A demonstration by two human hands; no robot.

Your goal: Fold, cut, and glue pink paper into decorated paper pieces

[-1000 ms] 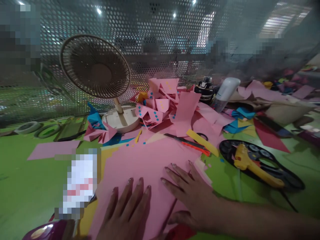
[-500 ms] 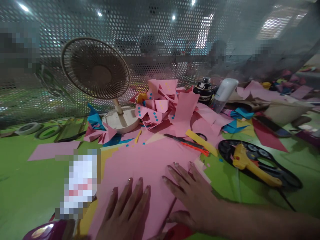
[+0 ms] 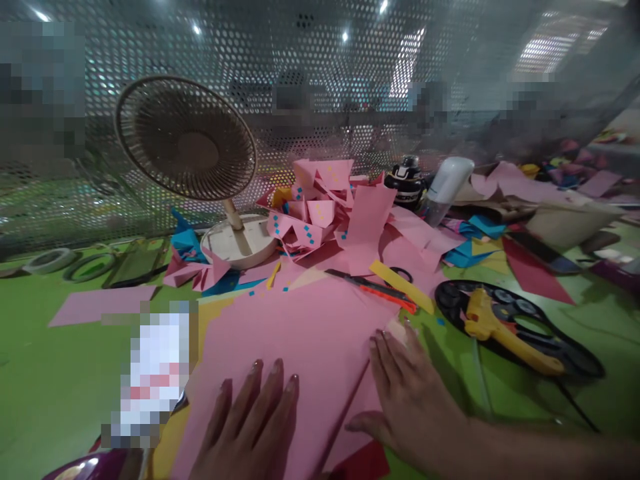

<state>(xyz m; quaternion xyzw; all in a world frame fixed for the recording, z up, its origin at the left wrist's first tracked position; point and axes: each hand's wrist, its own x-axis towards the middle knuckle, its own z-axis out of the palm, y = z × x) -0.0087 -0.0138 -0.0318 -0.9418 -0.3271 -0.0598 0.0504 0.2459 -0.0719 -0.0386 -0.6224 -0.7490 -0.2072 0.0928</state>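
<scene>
My left hand (image 3: 250, 423) lies flat with its fingers spread on a large sheet of pink paper (image 3: 295, 327). Toward the right edge of that sheet rests my right hand (image 3: 407, 387), fingers stretched out and thumb apart, on a narrower pink piece (image 3: 363, 407). A dark line or gap runs between the two pink pieces. Under my right wrist a bit of red paper (image 3: 363, 461) shows. Beyond the hands lie a box cutter (image 3: 375, 290) with an orange-red handle and a yellow paper strip (image 3: 403, 287). Neither hand holds anything.
A yellow glue gun (image 3: 505, 330) rests on a black tray (image 3: 575, 357) at right. Behind stand a fan (image 3: 235, 243), a heap of folded pink paper (image 3: 310, 220), a black-lidded bottle (image 3: 406, 180) and a white-capped bottle (image 3: 450, 180). Tape rolls (image 3: 50, 260) lie far left.
My right hand has slid to the right, off the middle of the large pink sheet toward its right edge. My left hand stays nearly where it was. The view has shifted slightly.
</scene>
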